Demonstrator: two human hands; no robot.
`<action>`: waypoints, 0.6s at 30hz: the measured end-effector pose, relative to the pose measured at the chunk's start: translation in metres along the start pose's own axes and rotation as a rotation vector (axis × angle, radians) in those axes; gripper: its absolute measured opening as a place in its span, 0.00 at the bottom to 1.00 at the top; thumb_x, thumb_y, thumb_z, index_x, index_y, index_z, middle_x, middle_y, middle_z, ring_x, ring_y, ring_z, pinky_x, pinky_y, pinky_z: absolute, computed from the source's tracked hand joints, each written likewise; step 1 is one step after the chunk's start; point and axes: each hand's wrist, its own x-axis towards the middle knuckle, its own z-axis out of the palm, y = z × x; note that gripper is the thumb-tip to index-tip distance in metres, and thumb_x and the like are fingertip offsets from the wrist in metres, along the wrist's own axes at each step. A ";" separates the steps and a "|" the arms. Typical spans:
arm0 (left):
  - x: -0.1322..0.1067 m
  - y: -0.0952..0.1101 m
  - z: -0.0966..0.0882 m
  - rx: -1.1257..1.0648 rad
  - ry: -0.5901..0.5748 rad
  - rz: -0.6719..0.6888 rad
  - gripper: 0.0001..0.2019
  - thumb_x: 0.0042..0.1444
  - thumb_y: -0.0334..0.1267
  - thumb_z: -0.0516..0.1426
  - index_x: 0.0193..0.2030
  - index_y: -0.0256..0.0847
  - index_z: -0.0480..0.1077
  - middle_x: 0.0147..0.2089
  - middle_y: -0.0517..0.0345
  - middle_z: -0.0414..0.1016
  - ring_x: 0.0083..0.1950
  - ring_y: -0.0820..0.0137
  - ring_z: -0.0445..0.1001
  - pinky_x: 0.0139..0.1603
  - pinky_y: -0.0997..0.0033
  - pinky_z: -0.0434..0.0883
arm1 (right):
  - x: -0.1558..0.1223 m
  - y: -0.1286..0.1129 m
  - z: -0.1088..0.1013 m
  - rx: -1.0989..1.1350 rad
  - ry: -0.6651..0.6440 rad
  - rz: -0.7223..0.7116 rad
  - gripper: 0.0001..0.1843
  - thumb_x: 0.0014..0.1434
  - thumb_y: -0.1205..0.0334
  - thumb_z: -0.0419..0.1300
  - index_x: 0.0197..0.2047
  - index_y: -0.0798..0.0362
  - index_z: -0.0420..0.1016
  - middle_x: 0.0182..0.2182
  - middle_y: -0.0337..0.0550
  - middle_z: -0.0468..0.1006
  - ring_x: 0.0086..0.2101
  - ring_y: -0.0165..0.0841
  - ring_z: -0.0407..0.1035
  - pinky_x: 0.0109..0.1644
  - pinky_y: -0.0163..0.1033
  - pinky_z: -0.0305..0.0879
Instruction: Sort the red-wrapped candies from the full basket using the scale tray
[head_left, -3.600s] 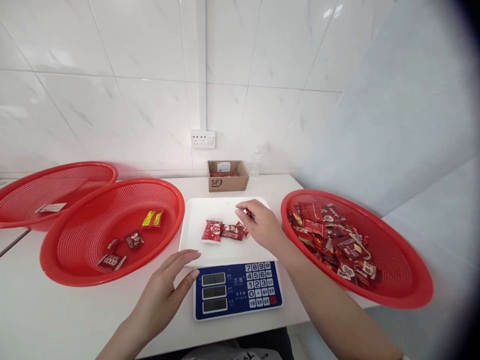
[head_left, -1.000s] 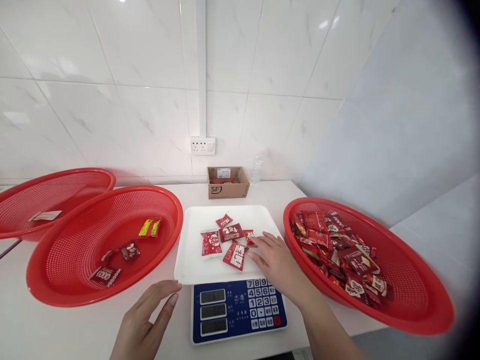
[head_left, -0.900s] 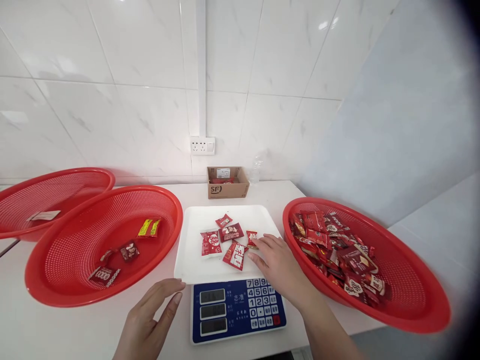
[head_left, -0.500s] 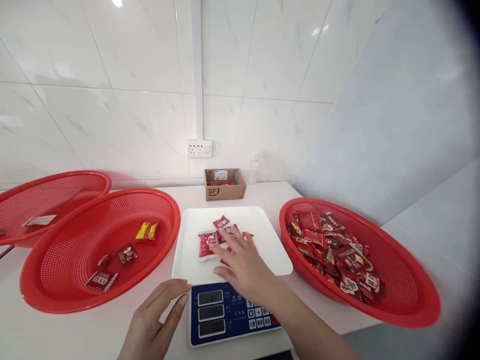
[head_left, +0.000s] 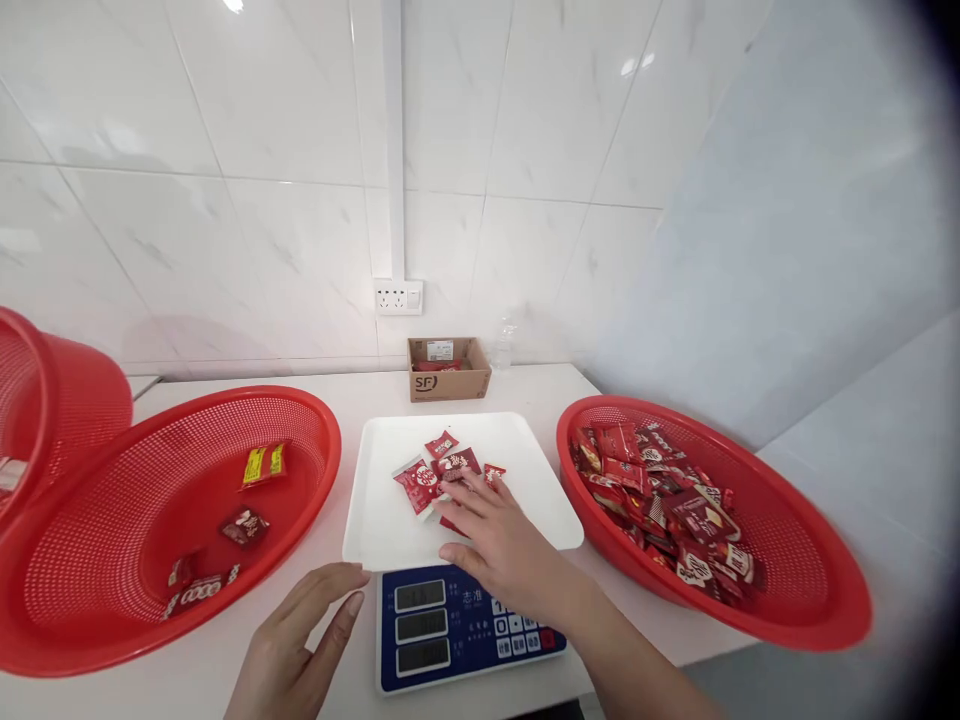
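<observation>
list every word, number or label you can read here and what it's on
"SF": on the front of the box
"志准": on the scale panel
"0000": on a dark packet in the basket left of the tray
Too small or blurred to read: the scale's displays and its keys, which are partly under the right hand; the box's label; the print on the tray packets

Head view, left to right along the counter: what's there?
Tilted red basket → near-empty red basket → white tray → full red basket.
</observation>
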 end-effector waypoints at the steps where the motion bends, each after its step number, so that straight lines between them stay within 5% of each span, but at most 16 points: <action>1: 0.000 0.000 0.000 0.003 -0.011 0.004 0.10 0.57 0.44 0.54 0.40 0.48 0.75 0.40 0.59 0.80 0.41 0.71 0.79 0.40 0.81 0.74 | -0.008 0.006 -0.003 0.006 0.043 0.030 0.29 0.64 0.44 0.43 0.63 0.46 0.60 0.65 0.42 0.55 0.65 0.42 0.39 0.66 0.58 0.37; 6: 0.002 -0.005 0.002 0.025 -0.013 0.001 0.10 0.57 0.44 0.54 0.40 0.47 0.75 0.41 0.59 0.80 0.42 0.70 0.79 0.40 0.80 0.75 | -0.057 0.064 -0.014 -0.010 0.451 0.317 0.28 0.62 0.45 0.46 0.59 0.50 0.66 0.61 0.46 0.63 0.62 0.42 0.50 0.64 0.56 0.49; 9: 0.004 -0.007 0.004 0.024 0.017 0.005 0.11 0.57 0.45 0.54 0.39 0.47 0.75 0.39 0.59 0.81 0.40 0.70 0.79 0.38 0.81 0.75 | -0.085 0.101 -0.017 -0.053 0.572 0.497 0.26 0.61 0.49 0.45 0.56 0.53 0.69 0.58 0.49 0.66 0.60 0.43 0.56 0.62 0.55 0.54; 13: 0.010 -0.006 0.008 0.022 0.058 0.075 0.10 0.57 0.46 0.54 0.38 0.48 0.75 0.38 0.62 0.81 0.38 0.72 0.80 0.40 0.83 0.74 | -0.107 0.120 -0.019 -0.024 0.442 0.808 0.28 0.60 0.49 0.44 0.56 0.54 0.70 0.54 0.52 0.71 0.55 0.46 0.63 0.57 0.55 0.60; 18: 0.017 -0.004 0.014 0.031 0.075 0.144 0.11 0.57 0.46 0.54 0.38 0.47 0.74 0.37 0.62 0.81 0.37 0.72 0.80 0.39 0.82 0.75 | -0.111 0.122 -0.029 0.163 0.229 0.756 0.29 0.62 0.44 0.42 0.56 0.48 0.70 0.55 0.44 0.71 0.56 0.43 0.63 0.59 0.51 0.58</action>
